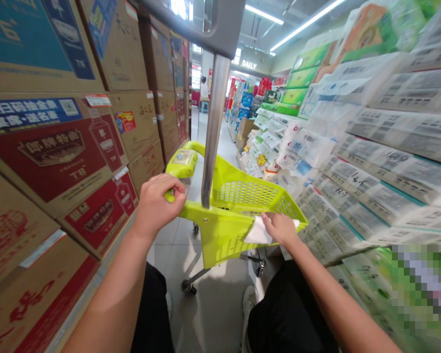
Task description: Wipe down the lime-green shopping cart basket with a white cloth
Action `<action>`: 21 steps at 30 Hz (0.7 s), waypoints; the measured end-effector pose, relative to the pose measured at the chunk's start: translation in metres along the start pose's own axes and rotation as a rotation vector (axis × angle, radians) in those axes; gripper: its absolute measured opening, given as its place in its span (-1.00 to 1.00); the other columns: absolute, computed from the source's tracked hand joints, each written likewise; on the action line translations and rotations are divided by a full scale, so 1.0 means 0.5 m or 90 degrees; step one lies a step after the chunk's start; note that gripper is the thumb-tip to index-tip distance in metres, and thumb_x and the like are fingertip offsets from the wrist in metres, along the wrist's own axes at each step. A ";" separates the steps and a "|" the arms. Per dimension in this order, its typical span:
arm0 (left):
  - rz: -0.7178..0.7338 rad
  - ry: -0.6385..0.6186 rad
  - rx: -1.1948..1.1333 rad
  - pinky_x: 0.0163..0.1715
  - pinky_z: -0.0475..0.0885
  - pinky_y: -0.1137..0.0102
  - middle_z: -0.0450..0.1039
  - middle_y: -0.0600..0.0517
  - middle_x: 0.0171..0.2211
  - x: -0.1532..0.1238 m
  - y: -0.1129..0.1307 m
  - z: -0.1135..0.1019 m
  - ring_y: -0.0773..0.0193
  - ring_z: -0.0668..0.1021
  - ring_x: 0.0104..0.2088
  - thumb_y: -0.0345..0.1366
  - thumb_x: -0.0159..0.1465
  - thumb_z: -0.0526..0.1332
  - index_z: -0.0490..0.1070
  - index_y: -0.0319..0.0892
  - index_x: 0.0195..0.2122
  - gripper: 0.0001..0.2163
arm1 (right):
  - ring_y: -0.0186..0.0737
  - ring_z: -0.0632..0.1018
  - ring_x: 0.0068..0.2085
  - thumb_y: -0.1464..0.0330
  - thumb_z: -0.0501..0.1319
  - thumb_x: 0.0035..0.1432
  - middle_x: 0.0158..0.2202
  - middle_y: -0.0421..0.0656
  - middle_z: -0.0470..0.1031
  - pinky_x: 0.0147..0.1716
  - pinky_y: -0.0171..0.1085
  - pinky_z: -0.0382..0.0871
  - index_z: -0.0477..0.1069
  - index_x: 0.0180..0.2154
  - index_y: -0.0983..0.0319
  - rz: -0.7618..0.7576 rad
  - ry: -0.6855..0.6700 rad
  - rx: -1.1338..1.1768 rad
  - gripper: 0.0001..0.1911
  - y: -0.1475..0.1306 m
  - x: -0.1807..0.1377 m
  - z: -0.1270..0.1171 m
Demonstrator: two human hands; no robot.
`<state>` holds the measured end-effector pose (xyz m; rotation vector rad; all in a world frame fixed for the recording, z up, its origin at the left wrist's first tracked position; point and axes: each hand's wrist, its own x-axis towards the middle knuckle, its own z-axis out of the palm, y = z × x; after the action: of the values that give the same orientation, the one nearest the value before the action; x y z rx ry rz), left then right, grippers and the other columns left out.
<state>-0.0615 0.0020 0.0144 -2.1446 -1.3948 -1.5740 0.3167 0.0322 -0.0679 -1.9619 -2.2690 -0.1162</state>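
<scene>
A lime-green plastic shopping cart (224, 240) stands in front of me, with a perforated basket and a grey metal post (215, 122) rising from its near side. My left hand (159, 201) is closed around the cart's green handle at the left. At the near right rim is my right hand (281, 228), its fingers closed on a white cloth or tissue (259, 231) pressed against that rim. The cloth hangs over the outside of the basket wall. Most of the basket's floor is hidden from this angle.
Cardboard cartons (51, 157) are stacked high along the left. Packs of tissue paper (389, 162) rise closely on the right. The cart's caster wheel (188, 287) rests on the tiled floor (176, 318). Far down the aisle, a person (204, 89) is near a blue stool (204, 106).
</scene>
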 end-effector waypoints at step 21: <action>-0.041 0.171 -0.090 0.04 0.44 0.21 0.53 -0.02 -0.34 -0.005 -0.076 0.074 0.17 0.59 -0.18 -0.36 0.19 0.09 0.44 -0.12 -0.43 -0.85 | -0.14 0.48 -0.21 0.16 -0.15 0.48 -0.29 -0.13 0.54 -0.19 -0.24 0.17 0.40 -0.31 0.17 -0.195 0.175 0.250 -0.54 -0.191 0.052 0.000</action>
<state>-0.0643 0.0433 -0.0186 -1.8838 -1.3126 -1.9539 0.2185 0.0436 -0.0608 -1.3160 -2.1877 0.0273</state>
